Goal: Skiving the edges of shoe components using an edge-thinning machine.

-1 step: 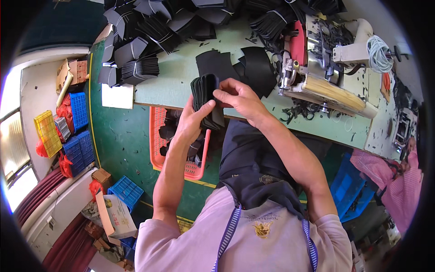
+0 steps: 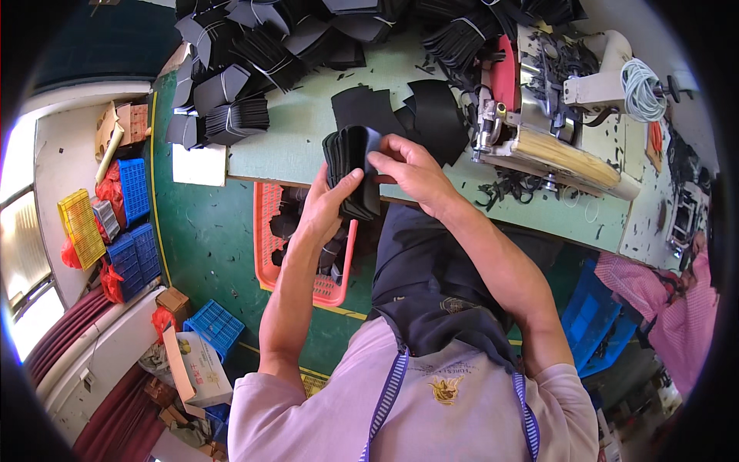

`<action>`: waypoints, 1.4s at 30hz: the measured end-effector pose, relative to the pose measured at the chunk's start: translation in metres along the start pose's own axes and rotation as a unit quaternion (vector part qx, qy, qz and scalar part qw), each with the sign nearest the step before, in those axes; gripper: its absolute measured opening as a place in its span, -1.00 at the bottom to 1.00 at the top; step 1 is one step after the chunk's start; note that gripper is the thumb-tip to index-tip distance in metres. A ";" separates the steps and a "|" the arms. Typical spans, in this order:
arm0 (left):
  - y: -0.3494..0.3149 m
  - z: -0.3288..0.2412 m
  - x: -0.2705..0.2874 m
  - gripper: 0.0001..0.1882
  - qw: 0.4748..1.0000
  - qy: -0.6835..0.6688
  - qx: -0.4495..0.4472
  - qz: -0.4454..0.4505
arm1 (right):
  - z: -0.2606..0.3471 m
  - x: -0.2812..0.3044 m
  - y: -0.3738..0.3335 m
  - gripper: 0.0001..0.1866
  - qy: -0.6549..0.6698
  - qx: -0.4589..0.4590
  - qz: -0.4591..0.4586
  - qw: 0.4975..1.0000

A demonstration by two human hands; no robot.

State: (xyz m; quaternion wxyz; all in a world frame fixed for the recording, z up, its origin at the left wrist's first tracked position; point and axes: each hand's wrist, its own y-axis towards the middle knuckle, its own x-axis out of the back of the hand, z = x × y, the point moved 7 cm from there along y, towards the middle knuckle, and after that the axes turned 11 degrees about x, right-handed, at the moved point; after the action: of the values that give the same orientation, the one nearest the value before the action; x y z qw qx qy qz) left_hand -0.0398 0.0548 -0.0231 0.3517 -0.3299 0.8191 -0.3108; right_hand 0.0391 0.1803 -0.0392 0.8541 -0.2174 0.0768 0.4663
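Note:
A stack of black sheet pieces point(image 2: 342, 162) is held over the table's front edge, bent into a fold. My left hand point(image 2: 327, 202) is closed round the stack's left and lower side, its thumb lying across the front. At the right side, my right hand point(image 2: 409, 165) pinches the edge of the outermost piece between thumb and fingers. That piece curves away from the rest, leaving a gap. Just beyond my hands, loose black pieces point(image 2: 358, 106) lie flat on the pale green table point(image 2: 308, 154), and more overlapping black pieces point(image 2: 440, 119) are to their right.
Tied bundles of black pieces point(image 2: 237, 119) are heaped at the table's far left. A machine point(image 2: 531, 135) with a red part stands at the right, with black scraps around it. Below the table edge sits a coral basket point(image 2: 266, 250) with dark pieces. Blue crates point(image 2: 214, 327) are at the left.
My right hand has shifted very slightly right, and the outermost piece stands a little farther from the stack. My left hand looks nearly the same.

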 end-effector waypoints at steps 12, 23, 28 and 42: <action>0.018 0.002 0.000 -0.58 0.987 -0.149 -0.014 0.053 | 0.056 0.037 -0.007 -0.49 -0.533 0.236 -0.093 0.807; 0.000 -0.011 0.041 -0.59 0.993 -0.017 -0.085 -0.077 | 0.062 0.008 0.015 -0.60 -0.522 0.304 -0.192 0.773; 0.005 -0.001 0.025 -0.46 0.987 0.094 -0.067 -0.109 | 0.001 -0.018 0.022 -0.49 -0.182 0.031 0.062 0.981; 0.002 0.005 -0.012 -0.48 0.999 0.029 -0.028 0.015 | 0.006 0.019 0.000 -0.48 -0.185 0.026 0.013 0.982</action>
State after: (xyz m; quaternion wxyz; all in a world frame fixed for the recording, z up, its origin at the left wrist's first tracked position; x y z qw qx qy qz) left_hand -0.0299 0.0640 -0.0230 0.3231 -0.3187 0.8420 -0.2918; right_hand 0.0492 0.1971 -0.0404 0.8526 -0.1040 -0.0674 0.5077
